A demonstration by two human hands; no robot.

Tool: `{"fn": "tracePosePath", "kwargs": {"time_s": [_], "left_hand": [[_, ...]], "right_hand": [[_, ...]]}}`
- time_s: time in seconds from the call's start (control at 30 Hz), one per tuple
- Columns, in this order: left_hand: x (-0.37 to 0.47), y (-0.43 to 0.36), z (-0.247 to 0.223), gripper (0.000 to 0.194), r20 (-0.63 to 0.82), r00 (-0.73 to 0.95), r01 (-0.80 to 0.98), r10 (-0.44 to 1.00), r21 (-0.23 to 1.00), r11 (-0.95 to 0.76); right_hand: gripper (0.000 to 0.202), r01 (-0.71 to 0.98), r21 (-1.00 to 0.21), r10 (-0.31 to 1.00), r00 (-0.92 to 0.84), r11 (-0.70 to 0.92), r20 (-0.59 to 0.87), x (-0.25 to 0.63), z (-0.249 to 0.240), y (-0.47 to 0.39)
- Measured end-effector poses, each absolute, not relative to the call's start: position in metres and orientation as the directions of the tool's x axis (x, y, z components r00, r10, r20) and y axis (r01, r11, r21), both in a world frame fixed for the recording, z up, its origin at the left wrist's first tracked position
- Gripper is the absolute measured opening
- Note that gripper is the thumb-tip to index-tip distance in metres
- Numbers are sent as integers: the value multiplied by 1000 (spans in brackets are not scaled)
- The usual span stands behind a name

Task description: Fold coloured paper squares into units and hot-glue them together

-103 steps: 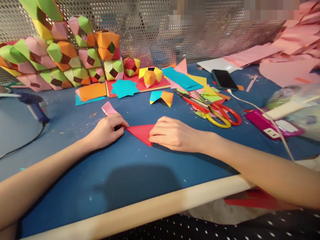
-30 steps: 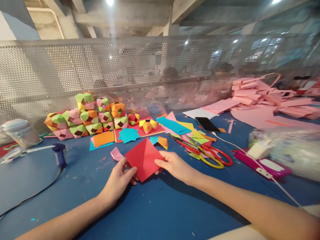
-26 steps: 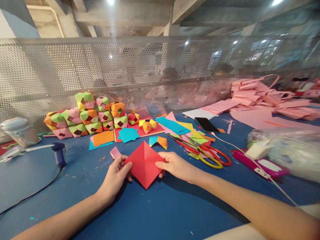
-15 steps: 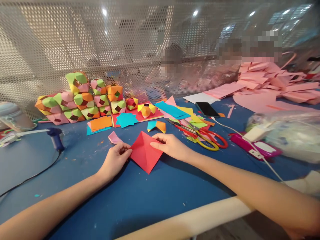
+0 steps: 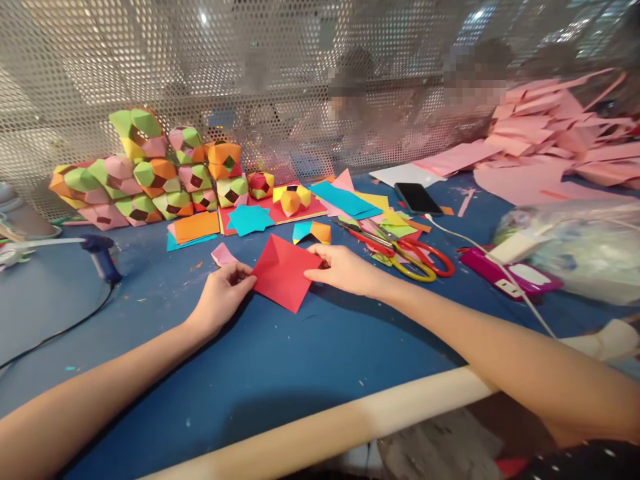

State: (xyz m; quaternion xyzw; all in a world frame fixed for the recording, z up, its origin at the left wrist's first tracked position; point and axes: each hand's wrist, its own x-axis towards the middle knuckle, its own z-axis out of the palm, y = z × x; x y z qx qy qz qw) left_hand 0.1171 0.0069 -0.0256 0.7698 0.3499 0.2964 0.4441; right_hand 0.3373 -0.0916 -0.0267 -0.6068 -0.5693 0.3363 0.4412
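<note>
Both hands are gripping narrowly. The left hand [image 5: 219, 298] is pinching the left corner of a red paper square [image 5: 286, 279] between thumb and fingers; the right hand [image 5: 345, 270] is pinching its right side, thumb on top. The square is sitting between the hands over the blue table [image 5: 280, 363], one corner pointing near, another far. Whether the near corner is touching the table, I cannot tell.

Handling, my judgement: very light, thin, fairly crisp, bending easily and taking creases; not slippery, but likely to crumple or tear under a hard pull. Opposite corners are serving as good holds, light fingertip pressure being enough.

Against the earliest frame: the red paper is now lying open as a square, where it was showing as a folded triangle pressed on the table. Against the frame just before, it is tilting differently between the fingers, both hands keeping their pinch.

Outward: a small pink folded piece [image 5: 223, 255] is lying just beyond the left hand; a blue-and-orange folded piece [image 5: 301, 231] is standing far of the square. Red and yellow scissors [image 5: 447, 267] are resting on paper scraps to the right, a phone [image 5: 418, 199] farther off. To the left, a glue gun [image 5: 101, 259] is lying apart; at far left, folded paper balls [image 5: 156, 175] are stacking up before a perforated screen [image 5: 280, 60].
</note>
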Motion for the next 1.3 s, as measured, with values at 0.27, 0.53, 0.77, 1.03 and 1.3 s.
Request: {"fn": "tracePosePath", "kwargs": {"time_s": [0.27,0.53,0.77,1.03,1.3], "left_hand": [[119,1,-21,29,81,626,161,776,960,-230],[120,5,-28,49,134,676,119,725,950,-287],[120,8,-29,45,228,674,135,702,897,-421],[118,6,-26,19,249,742,342,622,658,-671],[118,12,-27,19,291,782,314,551,579,-752]], "right_hand": [[19,298,-954,998,45,20,35,336,-21,-97],[26,516,-850,989,38,105,145,329,-23,-103],[26,673,-709,955,11,213,297,325,-14,-108],[22,741,-498,851,-188,451,490,313,-15,-118],[15,756,-151,721,-514,637,466,303,-31,-124]]}}
